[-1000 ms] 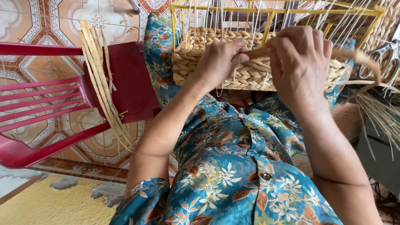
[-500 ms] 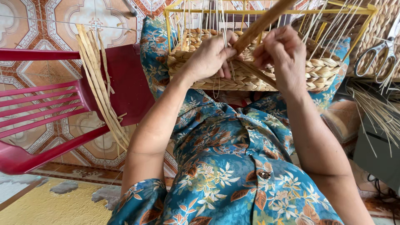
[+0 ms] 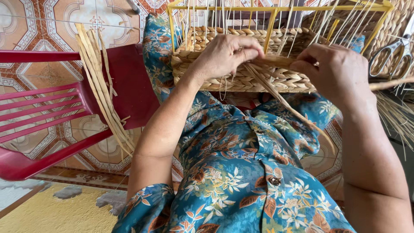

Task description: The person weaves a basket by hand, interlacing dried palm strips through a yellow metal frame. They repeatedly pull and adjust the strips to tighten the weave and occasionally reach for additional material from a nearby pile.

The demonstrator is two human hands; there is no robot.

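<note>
Weaving is underway: the left hand [image 3: 226, 54] pinches a flat straw strand [image 3: 276, 92] against the half-woven basket [image 3: 258, 80], which rests on the lap inside a yellow wire frame [image 3: 276, 8]. The right hand [image 3: 336, 71] grips the same strand farther along (its loose tail hangs over the blue dress). Next likely calls for tucking it behind an upright. Spare straw [image 3: 101, 86] lies across the red chair [image 3: 47, 112].

A home weaving spot: patterned floor tiles [image 3: 39, 26], a red plastic chair [image 3: 64, 112] draped with dried straw strands [image 3: 101, 82], scissors [image 3: 390, 54] nearby.
</note>
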